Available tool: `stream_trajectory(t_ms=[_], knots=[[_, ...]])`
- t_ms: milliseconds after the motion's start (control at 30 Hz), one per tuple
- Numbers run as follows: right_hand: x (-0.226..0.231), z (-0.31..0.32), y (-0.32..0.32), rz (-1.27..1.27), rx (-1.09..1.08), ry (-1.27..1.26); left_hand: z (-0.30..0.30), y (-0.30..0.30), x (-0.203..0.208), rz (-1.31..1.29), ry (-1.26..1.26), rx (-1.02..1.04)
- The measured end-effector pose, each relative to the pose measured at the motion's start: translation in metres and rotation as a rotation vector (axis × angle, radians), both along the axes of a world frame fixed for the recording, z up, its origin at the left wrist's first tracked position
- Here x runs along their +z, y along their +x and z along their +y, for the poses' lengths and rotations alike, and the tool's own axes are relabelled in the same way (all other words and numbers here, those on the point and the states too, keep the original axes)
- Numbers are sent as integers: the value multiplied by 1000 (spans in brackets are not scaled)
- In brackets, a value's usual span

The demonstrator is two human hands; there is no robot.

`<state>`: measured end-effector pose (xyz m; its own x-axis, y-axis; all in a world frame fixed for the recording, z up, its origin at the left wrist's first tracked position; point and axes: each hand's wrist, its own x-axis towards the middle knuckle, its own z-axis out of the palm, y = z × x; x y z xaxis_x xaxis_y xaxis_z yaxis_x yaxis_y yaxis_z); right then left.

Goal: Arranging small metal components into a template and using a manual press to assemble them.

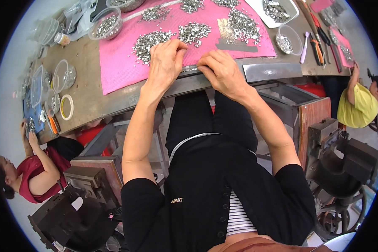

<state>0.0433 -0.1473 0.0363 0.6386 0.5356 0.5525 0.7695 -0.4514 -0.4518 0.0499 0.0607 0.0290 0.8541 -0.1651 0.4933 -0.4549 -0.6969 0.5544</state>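
Note:
Both arms reach forward to the table's near edge. My left hand [167,58] hovers over the pink mat, fingers curled and thumb against fingertips; whatever lies in the pinch is hidden. Beside it is a pile of small silvery metal pieces [146,45]. My right hand [223,70] is closed too, its fingertips at the end of a narrow metal strip [188,69] along the edge, on which small shiny pieces seem to sit in a row. What these fingers grip is too small to make out. A second pile of metal pieces [194,33] lies just beyond my hands.
The pink mat [119,67] carries several more piles and dark flat bars [237,47]. A curved metal plate [272,72] lies right of my hand. Clear tubs [106,24] of pieces, a tape roll [66,107] and pliers [317,50] lie around. Co-workers sit at left and right.

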Motion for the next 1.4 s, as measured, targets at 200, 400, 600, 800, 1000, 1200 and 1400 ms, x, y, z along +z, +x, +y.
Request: stream_trajectory(t_ms=[200,400,600,800,1000,1200,1400], knots=[[15,-10,9,189,-90,66,-7,-5,7,59,-117,-7],[13,-15,25,111,-100,47,-2,-2,-1,-40,-25,-7],[25,2,25,397,-53,317,-20,-12,20,159,-250,-26],[18,4,24,426,2,410,-30,-17,12,322,-720,-81],[8,0,35,811,141,573,-30,-16,22,267,-598,0],[24,-28,55,630,-73,36,-11,-14,22,224,-275,16],[8,-23,55,294,-33,-122,-5,5,-3,-64,151,-47]])
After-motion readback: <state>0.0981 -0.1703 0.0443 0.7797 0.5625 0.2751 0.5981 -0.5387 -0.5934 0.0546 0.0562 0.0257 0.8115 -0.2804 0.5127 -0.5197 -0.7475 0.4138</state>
